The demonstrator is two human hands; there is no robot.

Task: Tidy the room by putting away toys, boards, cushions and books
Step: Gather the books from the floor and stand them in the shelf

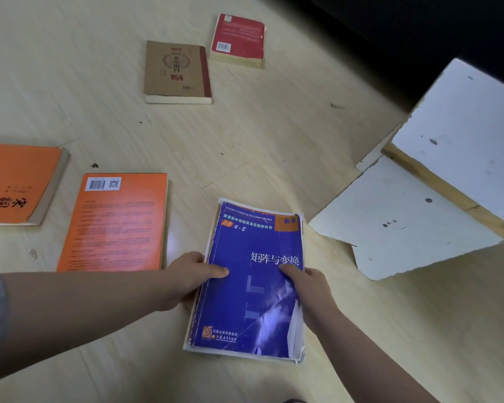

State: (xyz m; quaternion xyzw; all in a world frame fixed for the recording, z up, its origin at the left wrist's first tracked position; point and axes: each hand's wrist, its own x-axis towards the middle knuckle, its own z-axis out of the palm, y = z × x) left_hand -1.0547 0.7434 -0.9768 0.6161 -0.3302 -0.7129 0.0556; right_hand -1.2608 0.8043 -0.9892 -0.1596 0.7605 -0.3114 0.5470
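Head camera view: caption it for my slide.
Left hand and right hand grip a worn blue book; other books and white boards lie on the floor.

Glossy, creased paper cover on the blue book (253, 286); pale wood-grain floor (70, 68); matt, chipped white board (402, 216).

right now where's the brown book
In the head view the brown book lies flat on the floor at upper centre, just left of the red book and well beyond the blue book.
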